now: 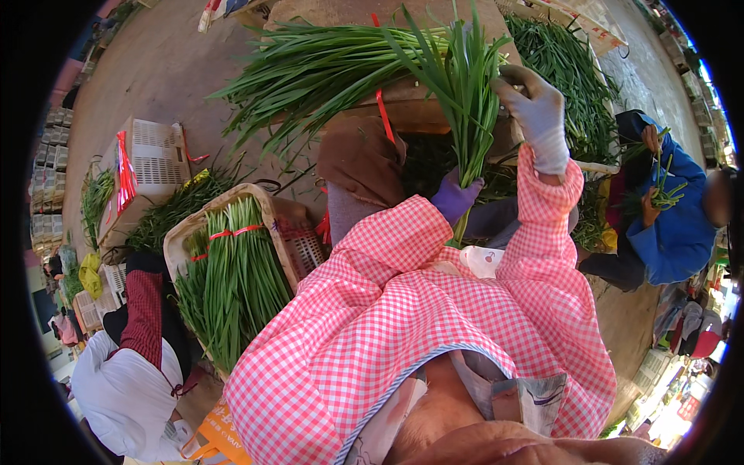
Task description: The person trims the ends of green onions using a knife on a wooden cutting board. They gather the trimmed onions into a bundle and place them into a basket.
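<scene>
My left hand (pixel 456 195), in a purple glove, is closed around the lower stalks of an upright bunch of long green leaves, perhaps garlic chives (pixel 469 110). Beside the upper part of that bunch is my right hand (pixel 536 104), in a grey-white glove, thumb and forefinger curved towards its edge; whether it grips any leaf cannot be told. Behind the bunch, a pile of the same greens (pixel 331 64) lies across a board (pixel 401 104), leaves to the left. A red strap (pixel 383 116) hangs over the board's near edge.
To the left, a basket (pixel 174 244) holds greens tied with red tape. A plastic crate (pixel 157 154) stands beyond, red strips on it. More greens fill a container (pixel 561 87) at upper right. One person in blue (pixel 677 203) holds stalks at right; another in white (pixel 128 389) is at lower left.
</scene>
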{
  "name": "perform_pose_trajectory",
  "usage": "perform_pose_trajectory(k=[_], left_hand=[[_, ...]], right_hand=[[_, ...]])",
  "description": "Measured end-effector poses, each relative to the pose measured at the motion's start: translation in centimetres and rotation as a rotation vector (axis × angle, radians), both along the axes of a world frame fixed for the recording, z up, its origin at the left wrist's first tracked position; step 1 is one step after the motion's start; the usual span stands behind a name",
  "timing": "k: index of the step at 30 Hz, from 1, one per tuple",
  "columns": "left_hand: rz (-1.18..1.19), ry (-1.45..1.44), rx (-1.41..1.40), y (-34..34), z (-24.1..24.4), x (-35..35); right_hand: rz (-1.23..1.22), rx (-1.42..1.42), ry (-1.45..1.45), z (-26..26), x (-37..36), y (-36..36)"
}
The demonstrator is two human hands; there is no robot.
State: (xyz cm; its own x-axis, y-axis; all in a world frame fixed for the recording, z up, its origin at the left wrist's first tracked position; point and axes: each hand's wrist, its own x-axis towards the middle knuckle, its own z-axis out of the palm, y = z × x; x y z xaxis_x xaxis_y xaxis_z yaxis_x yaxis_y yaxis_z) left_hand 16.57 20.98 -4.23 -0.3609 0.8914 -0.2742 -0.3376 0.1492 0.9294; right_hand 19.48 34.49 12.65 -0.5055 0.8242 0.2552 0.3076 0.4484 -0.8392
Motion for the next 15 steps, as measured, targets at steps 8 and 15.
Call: perform_pose_trajectory(k=[8, 15], left_hand=[[0.034, 0.087, 0.035, 0.0, -1.4, 0.5], [0.059, 0.03, 0.12, 0.0, -1.3, 0.7]], right_hand=[[0.052, 0.05, 0.02, -2.6, -2.0, 2.4], [-0.026, -0.162, 0.181, -1.1, -1.4, 0.6]])
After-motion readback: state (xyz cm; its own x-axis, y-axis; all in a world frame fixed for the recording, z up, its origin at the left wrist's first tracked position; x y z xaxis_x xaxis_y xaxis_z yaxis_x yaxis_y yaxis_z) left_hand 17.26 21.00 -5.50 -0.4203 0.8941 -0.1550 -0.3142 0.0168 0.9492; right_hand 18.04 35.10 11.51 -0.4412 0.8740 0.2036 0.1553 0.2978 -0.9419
